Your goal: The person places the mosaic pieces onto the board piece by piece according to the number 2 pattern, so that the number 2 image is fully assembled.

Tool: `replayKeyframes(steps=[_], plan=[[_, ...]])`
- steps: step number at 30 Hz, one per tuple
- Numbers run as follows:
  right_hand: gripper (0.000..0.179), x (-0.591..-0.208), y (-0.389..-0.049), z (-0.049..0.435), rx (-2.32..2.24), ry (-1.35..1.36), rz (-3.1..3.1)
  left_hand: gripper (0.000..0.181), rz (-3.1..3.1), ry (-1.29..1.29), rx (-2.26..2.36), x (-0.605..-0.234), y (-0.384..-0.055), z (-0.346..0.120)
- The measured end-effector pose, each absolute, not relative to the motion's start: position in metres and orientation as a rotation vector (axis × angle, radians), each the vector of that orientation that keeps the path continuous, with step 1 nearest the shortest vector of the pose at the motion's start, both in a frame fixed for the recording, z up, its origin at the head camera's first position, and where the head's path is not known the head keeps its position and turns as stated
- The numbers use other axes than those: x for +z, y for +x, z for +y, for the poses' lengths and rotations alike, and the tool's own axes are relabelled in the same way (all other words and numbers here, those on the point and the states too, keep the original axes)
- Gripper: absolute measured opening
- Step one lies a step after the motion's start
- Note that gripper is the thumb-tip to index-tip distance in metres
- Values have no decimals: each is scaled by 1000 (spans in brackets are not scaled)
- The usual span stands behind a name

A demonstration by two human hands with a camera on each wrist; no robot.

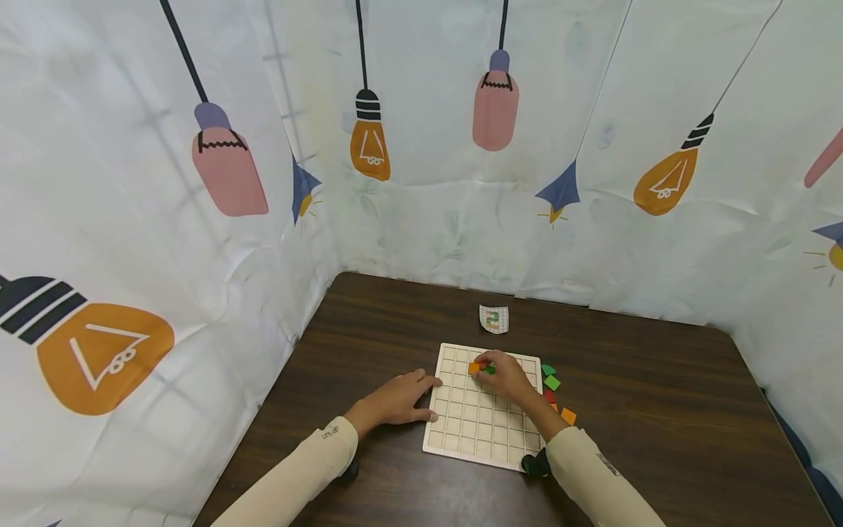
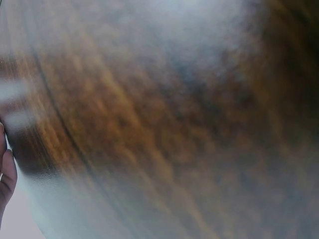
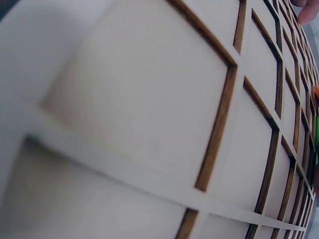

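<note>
A pale square board with a carved grid (image 1: pixel 459 424) lies on the dark wooden table. My left hand (image 1: pixel 398 399) rests at the board's left edge, fingers and thumb spread and fairly straight. Over the upper middle of the grid, my right hand (image 1: pixel 507 377) pinches a small green tile (image 1: pixel 489 370) between thumb and fingers. Just left of it, an orange tile (image 1: pixel 474 368) sits on the grid. The right wrist view shows the grid up close, with the green tile (image 3: pixel 317 132) at its right border. In the left wrist view, mostly blurred table appears.
Loose tiles lie along the board's right side: a light green tile (image 1: pixel 552 382), a red tile (image 1: pixel 549 396) and an orange tile (image 1: pixel 568 416) among them. Behind the board is a small paper card (image 1: pixel 494 319) with a coloured grid pattern. A printed white curtain (image 1: pixel 421 219) surrounds the table.
</note>
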State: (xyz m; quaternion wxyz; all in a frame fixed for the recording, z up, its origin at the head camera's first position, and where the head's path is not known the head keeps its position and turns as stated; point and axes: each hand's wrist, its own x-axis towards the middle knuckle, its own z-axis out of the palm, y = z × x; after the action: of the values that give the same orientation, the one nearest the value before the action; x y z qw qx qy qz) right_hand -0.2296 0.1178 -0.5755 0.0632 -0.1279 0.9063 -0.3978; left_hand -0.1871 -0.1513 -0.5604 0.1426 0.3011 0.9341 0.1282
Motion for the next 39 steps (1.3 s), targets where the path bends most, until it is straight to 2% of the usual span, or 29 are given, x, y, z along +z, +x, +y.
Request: replayKeyframes(steps=[14, 39], plan=[[23, -575, -230, 119, -1182, -393, 2753, 70, 2692, 858, 370, -561, -187, -151], [15, -575, -230, 119, -1107, -400, 2784, 69, 2687, 862, 378, -560, -186, -151]])
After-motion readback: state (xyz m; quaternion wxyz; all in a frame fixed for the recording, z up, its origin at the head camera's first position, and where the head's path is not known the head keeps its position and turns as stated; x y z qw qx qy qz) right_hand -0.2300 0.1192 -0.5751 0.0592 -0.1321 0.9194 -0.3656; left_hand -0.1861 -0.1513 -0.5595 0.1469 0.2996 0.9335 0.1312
